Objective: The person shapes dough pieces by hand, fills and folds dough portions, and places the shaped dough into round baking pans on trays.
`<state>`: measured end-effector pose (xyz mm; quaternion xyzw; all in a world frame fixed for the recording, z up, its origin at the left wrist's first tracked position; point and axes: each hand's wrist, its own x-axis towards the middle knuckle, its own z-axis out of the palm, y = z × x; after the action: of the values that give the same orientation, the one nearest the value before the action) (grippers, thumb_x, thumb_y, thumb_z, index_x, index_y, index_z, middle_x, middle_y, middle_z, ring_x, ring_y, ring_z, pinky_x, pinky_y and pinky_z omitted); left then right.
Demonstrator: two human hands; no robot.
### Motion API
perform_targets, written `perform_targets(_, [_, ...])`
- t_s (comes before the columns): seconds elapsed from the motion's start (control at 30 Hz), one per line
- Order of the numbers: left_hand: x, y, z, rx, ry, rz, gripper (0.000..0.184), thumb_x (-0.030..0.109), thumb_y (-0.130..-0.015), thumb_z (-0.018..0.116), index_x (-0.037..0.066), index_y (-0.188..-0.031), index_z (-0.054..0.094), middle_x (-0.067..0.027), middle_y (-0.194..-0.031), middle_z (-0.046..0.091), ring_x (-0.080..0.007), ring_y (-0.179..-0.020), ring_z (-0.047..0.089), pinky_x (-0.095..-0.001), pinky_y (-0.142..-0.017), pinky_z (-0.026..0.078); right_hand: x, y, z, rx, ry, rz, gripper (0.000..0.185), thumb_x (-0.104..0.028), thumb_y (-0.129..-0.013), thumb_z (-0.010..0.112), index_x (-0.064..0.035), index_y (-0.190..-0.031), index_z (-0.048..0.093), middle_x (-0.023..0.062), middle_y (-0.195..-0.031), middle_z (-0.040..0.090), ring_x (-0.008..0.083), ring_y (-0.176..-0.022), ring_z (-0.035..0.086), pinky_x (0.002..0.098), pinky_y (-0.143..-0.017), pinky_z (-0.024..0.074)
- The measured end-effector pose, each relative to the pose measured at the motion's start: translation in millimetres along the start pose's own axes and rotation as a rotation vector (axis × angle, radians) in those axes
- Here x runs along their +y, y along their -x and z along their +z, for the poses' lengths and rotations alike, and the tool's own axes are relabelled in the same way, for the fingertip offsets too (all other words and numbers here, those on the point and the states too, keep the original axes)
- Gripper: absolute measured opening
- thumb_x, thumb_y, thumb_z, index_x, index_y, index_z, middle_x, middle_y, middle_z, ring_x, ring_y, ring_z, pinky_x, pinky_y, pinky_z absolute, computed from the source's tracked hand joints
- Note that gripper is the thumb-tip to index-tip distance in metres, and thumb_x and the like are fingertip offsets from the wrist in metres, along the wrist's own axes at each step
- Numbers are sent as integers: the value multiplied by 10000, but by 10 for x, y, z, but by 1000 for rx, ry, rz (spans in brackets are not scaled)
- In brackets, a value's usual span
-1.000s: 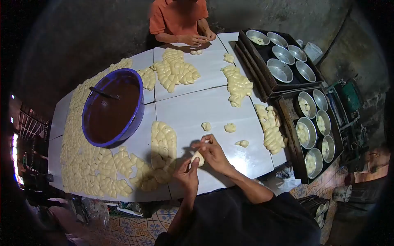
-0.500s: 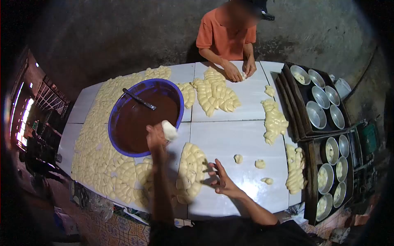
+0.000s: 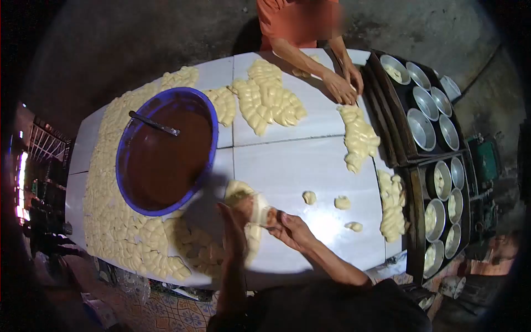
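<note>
My left hand (image 3: 236, 224) is above the near part of the table, its fingers blurred against a pale white piece (image 3: 260, 209). That piece is smeared by motion; it could be dough, but I cannot tell for sure. My right hand (image 3: 292, 229) grips its right side with thumb and fingers. Under both hands lies a cluster of cream-coloured dough pieces (image 3: 253, 243), partly hidden by my left hand. Up and left of my hands stands a blue basin (image 3: 212, 160) of brown filling (image 3: 166, 160), a dark-handled utensil (image 3: 155, 123) resting in it. To the right are several small dough lumps (image 3: 342, 202).
Many dough pieces (image 3: 110, 210) cover the table's left side. More clusters lie at the back (image 3: 268, 97) and right (image 3: 358, 138). Dark trays (image 3: 406, 149) along the right edge hold round metal pans (image 3: 421, 130). Across the table, a co-worker's hands (image 3: 344, 86) handle dough.
My left hand has moved from the basin's edge to the right and nearer me with the white piece. My right hand has closed on it. The view has shifted; the co-worker's hands moved right.
</note>
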<state>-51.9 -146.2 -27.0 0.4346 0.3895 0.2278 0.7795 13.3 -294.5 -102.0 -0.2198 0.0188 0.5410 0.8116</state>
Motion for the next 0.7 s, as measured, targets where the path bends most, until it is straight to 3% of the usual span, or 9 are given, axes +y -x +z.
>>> perform_targets(0.07, [-220, 229, -66, -574, 225, -165, 835, 652, -956, 236, -61, -1359, 404, -154, -1282, 545, -275, -1179, 521, -398, -1009, 402, 43, 132, 12, 146, 39, -82, 250, -167, -1001, 488, 40, -1074, 607, 82, -1027, 616, 132, -918, 588, 280, -819, 496])
perform_targets(0.1, [-391, 388, -6, -281, 210, -115, 713, 560, -974, 366, -35, -1364, 415, -139, -1341, 497, -254, -1183, 514, -426, -1003, 407, -8, 215, -53, 249, 213, -57, 242, -166, -976, 532, 25, -1100, 612, 88, -1043, 605, 150, -914, 574, 279, -826, 481])
perform_targets(0.17, [-472, 573, 44, -256, 82, -141, 671, 496, -976, 405, -40, -1379, 389, -167, -1366, 466, -270, -1202, 500, -461, -999, 413, -18, 437, -39, 362, 381, -33, 252, -165, -952, 575, 11, -1127, 617, 95, -1059, 593, 168, -911, 559, 278, -834, 465])
perform_targets(0.23, [-357, 801, 194, -214, 21, -235, 578, 230, -953, 533, -42, -1418, 325, -176, -1374, 444, -255, -1247, 462, -498, -983, 435, -21, 655, 105, 267, 1462, -657, 338, -148, -880, 647, -13, -1188, 610, 118, -1116, 556, 214, -960, 517, 294, -822, 449])
perform_targets(0.27, [-377, 864, 174, -292, -27, -214, 525, 116, -931, 567, -11, -1406, 383, -132, -1247, 529, -197, -1131, 562, -391, -904, 489, -67, 793, 222, 236, 1673, -684, 397, -83, -822, 677, -23, -1208, 608, 137, -1165, 519, 262, -1033, 473, 321, -857, 438])
perform_targets(0.33, [-441, 927, 121, -494, -494, 116, 449, -10, -920, 540, -41, -1358, 442, -147, -1172, 545, -193, -1010, 629, -322, -829, 531, -112, 915, 101, 106, 1732, -740, 334, -28, -821, 665, -14, -1153, 631, 131, -1130, 538, 264, -1024, 525, 332, -859, 461])
perform_targets(0.47, [-648, 1101, 114, -582, -508, 172, 301, -39, -922, 538, -82, -1219, 548, -147, -1072, 557, -196, -904, 663, -297, -778, 564, -213, 1167, 46, 164, 1206, -850, 264, -14, -835, 662, -3, -1098, 643, 117, -1113, 567, 227, -997, 614, 320, -840, 511])
perform_targets(0.6, [-825, 1224, 160, -568, -283, 89, 174, 45, -918, 607, -103, -1008, 596, -119, -1050, 551, -210, -930, 658, -331, -794, 591, -224, 1422, 183, 84, 1287, -758, 207, -65, -866, 648, -3, -1062, 670, 126, -1101, 606, 207, -1016, 604, 317, -856, 503])
perform_targets(0.7, [-1005, 1281, 212, -423, -129, 36, 120, 72, -896, 656, -39, -903, 610, -49, -895, 635, -114, -770, 607, -276, -747, 566, -138, 1557, 46, 250, 1310, -574, 175, -96, -873, 651, -12, -1022, 690, 134, -1100, 607, 209, -1022, 599, 303, -821, 493])
